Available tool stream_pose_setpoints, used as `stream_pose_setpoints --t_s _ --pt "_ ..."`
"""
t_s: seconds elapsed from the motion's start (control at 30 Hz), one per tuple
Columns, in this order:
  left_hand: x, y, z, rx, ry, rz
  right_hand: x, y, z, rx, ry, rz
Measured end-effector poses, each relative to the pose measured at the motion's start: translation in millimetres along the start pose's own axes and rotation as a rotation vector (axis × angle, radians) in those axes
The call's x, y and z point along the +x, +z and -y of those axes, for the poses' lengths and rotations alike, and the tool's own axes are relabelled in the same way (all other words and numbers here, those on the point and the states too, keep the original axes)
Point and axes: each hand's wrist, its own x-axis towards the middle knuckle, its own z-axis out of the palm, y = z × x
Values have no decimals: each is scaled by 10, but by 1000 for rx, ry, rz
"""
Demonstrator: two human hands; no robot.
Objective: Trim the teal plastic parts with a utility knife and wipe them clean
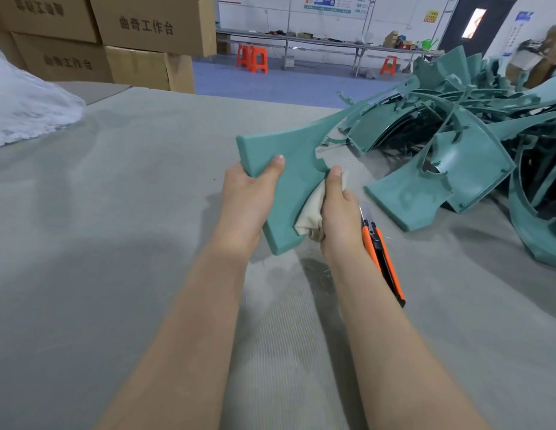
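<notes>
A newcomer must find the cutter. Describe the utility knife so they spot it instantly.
On the grey table, left of the pile of teal parts, find the right hand gripping a beige cloth. The utility knife shows just beyond that wrist: orange and black, the table's only orange item.

The fingers of the left hand [245, 197] are hidden behind the flat curved teal plastic part [289, 156], and those of the right hand [338, 212] within the crumpled cream cloth [309, 212]. The orange-and-black utility knife [385, 259] is partly covered by the right wrist. The heap of teal plastic parts [456, 144] is cut off by the right edge.
</notes>
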Motion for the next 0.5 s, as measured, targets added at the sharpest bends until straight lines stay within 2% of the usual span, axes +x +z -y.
stream_pose_setpoints --t_s 0.1,0.13,0.2,0.23,0.3,0.37,0.43,0.5 --pt "21 -22 -4 -77 3 -83 -23 35 29 161 68 101" --pt "26 -27 0 -95 -1 -100 -30 48 14 141 50 140" --pt "27 -52 -6 -126 -37 -64 -21 56 -14 -54 -65 151" --pt "40 -96 -17 -183 -90 8 -7 34 -4 -171 -147 113" --pt "90 -263 -58 -340 -257 253 15 -90 76 -298 -273 67" --pt "137 -449 -107 -399 -386 451 36 -232 152 -296 -274 168" --pt "150 -529 -77 -315 -429 560 9 -312 191 -339 -262 323" --pt "119 -487 -25 -105 -420 592 -40 -313 198 -383 -271 391"
